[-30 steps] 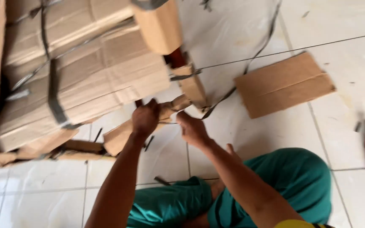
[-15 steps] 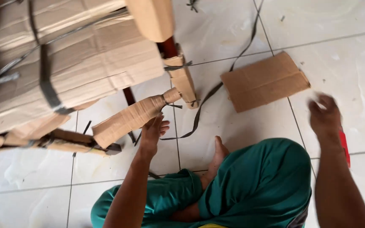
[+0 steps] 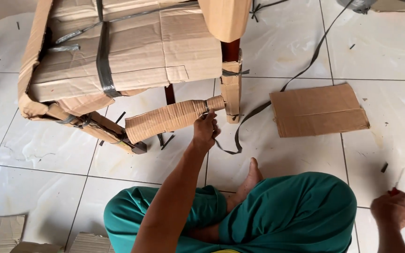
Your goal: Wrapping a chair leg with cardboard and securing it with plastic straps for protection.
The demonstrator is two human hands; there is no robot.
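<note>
The left hand (image 3: 206,131) is up in front of the person, with the arm stretched out long. Its fingers are curled around the end of a cardboard roll (image 3: 169,120) that is wrapped on a chair rung, so it is gripping the roll. The right hand (image 3: 392,209) is low on the right side, down by the floor. It is closed in a fist around a small tool with a red handle (image 3: 393,190), but the tool is blurry and hard to see well.

The person sits on a white tile floor (image 3: 33,159) with legs crossed in green pants (image 3: 287,211). One bare foot (image 3: 251,180) pokes out.

The roll is just under the big chair (image 3: 132,51), which is covered in brown cardboard and tied with dark straps. A loose dark strap (image 3: 258,112) runs over the floor near the left hand. A flat cardboard piece (image 3: 317,110) lies on the tiles to the right, well apart from both hands
</note>
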